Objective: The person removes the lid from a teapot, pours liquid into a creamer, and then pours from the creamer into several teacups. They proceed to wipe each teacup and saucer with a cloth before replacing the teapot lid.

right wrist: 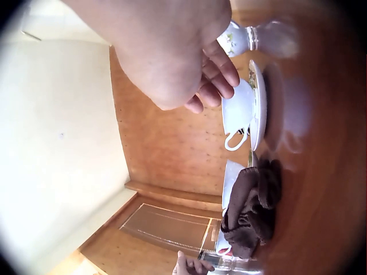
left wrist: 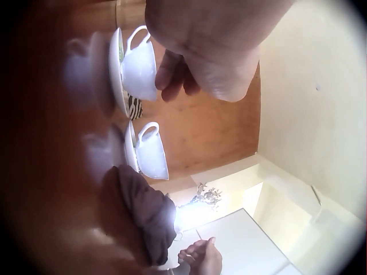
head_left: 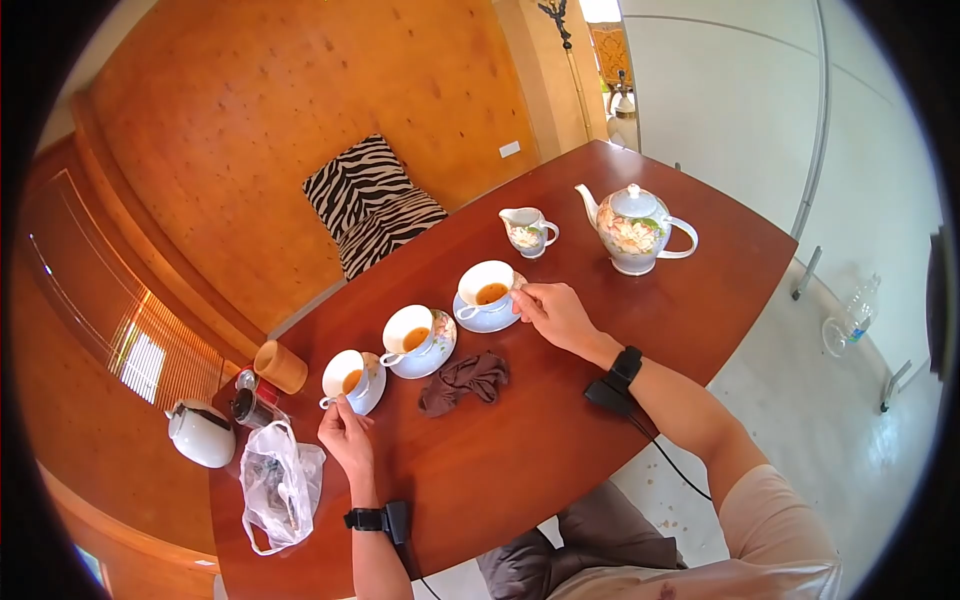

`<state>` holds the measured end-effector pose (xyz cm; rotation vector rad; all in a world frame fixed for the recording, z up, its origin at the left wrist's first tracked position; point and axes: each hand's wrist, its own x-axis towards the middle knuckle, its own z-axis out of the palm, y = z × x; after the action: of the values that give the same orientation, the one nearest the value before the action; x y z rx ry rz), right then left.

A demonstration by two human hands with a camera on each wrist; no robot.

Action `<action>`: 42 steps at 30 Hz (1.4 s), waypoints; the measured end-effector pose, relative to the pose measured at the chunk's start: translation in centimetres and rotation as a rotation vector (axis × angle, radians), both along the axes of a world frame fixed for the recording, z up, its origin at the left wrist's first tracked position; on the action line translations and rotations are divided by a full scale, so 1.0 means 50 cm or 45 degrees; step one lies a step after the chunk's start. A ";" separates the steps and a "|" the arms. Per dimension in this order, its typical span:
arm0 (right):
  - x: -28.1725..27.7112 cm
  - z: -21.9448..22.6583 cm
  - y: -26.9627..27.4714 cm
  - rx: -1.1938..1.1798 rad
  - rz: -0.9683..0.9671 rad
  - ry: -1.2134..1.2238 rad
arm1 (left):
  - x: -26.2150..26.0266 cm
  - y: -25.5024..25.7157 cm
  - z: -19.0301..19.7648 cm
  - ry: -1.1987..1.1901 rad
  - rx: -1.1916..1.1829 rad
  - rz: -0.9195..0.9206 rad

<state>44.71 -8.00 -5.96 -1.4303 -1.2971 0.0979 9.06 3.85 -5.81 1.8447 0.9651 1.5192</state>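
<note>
Three white teacups with brown liquid stand on saucers in a slanting row. My left hand (head_left: 346, 440) is at the left cup (head_left: 345, 375), fingertips right by its near rim, beside the handle. In the left wrist view that cup's handle (left wrist: 136, 39) shows free of the fingers (left wrist: 166, 77). The middle cup (head_left: 408, 332) stands apart from both hands. At the right cup (head_left: 487, 284), my right hand (head_left: 562, 318) has its fingertips at the rim. Its fingers (right wrist: 221, 66) look loosely extended against the cup's side in the right wrist view.
A crumpled brown cloth (head_left: 465, 383) lies before the cups. Behind stand a floral teapot (head_left: 632, 225) and a small milk jug (head_left: 527, 232). On the left are a plastic bag (head_left: 280, 485), a white kettle (head_left: 200, 433) and a wooden cup (head_left: 280, 367). Cables hang from both wrists.
</note>
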 end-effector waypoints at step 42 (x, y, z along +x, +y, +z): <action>0.276 0.079 -0.386 -0.510 -0.297 0.857 | 0.003 -0.012 0.010 0.016 0.077 0.005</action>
<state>58.53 -27.28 -2.00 -1.6735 -0.5677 0.6531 9.23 3.27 -5.30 1.8971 0.9385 1.5565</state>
